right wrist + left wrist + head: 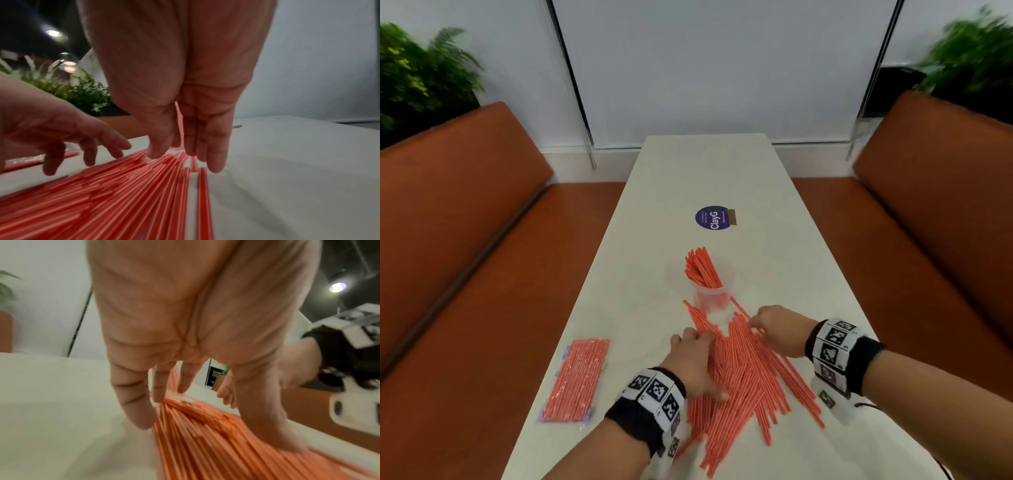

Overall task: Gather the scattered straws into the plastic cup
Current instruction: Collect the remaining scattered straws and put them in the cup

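1. A heap of loose red-and-white straws (743, 373) lies on a pale table (688, 178), on the near side of a clear plastic cup (711, 298) that already stands with a bunch of straws leaning up and out of it.
2. The left hand (693, 363) rests flat on the heap's left edge, fingers straight and spread, gripping nothing.
3. The right hand (779, 329) touches the heap's far right corner with straight, downward-pointing fingers, also holding nothing.
4. To do this step well, both hands probably need to press inward together, squeezing the straws into one tight parallel bundle before lifting.
5. The straws' long axes run mostly from the near edge toward the cup, fanning slightly; far ends point at the cup.
6. A sealed packet of straws (575, 380) lies well to the left.
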